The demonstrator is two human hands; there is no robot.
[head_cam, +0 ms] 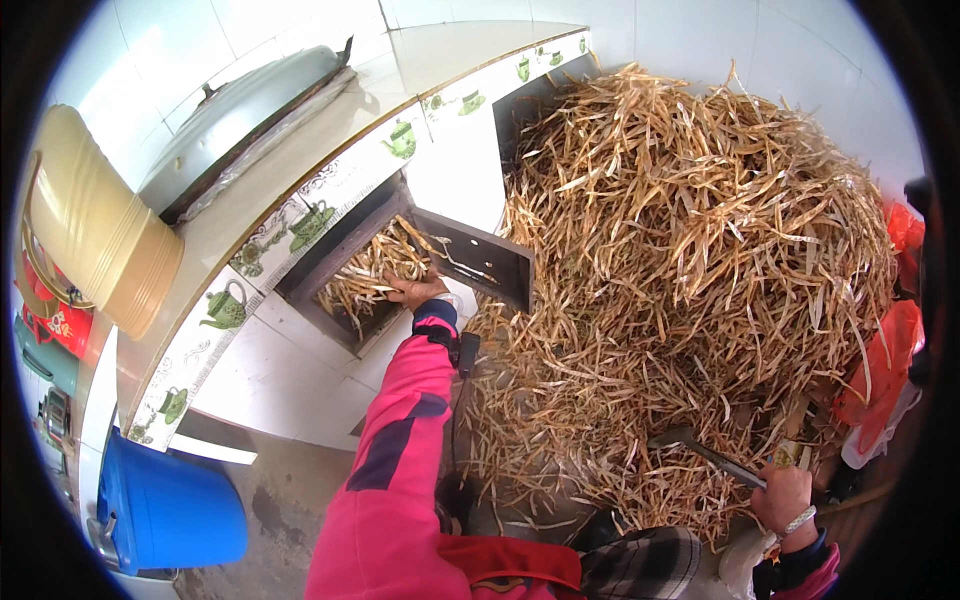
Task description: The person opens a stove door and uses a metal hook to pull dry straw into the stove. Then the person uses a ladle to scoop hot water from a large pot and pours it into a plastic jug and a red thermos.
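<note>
At the square stove mouth (367, 330) in the tiled front, my left hand (420, 291) has its fingers around some dry stalks (375, 262). These straw-coloured strips fill much of the opening. Its dark metal door (480, 262) is swung out beside my hand, with a few strips lying on it. Low on the right, my right hand (784, 496) grips the handle of a metal fire tool (716, 459). The tool's dark, wider end rests among loose strips on the floor; its exact kind is unclear.
A large heap of dry stalks (697, 225) rises against the wall. Red plastic bags (885, 367) lie at its right. On the tiled counter (465, 49) are a lidded wok (247, 112) and a cream plastic bucket (97, 217). A blue tub (176, 502) stands on the floor, lower left.
</note>
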